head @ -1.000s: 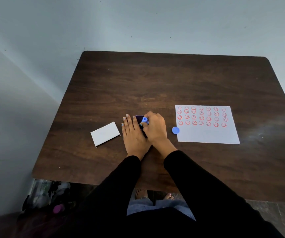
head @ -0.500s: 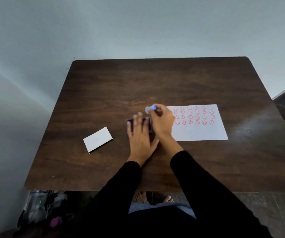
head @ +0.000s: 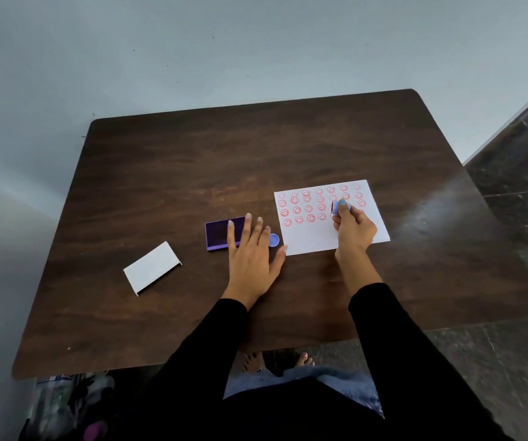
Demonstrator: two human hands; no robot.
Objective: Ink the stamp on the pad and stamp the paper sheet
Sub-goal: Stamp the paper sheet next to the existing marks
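A white paper sheet (head: 313,237) lies on the dark wooden table (head: 192,173), covered in its upper part with rows of red smiley prints. My right hand (head: 353,226) hovers over the sheet's right side, gripping a small blue round stamp (head: 336,207) tilted sideways above the prints. The purple ink pad (head: 219,232) sits left of the sheet. My left hand (head: 251,253) lies flat with fingers spread, fingertips on the pad's right part and thumb touching the sheet's lower left corner.
A small blue cap (head: 274,240) rests between the pad and the sheet, partly under my left hand. A white lid or card (head: 151,268) lies further left. A wall stands behind and to the left; bags (head: 65,405) sit on the floor under the table's left corner.
My right hand lifted the stamp off the ink pad and carried it right, over the printed rows of the sheet. My left hand stayed on the pad. The camera view shifted.
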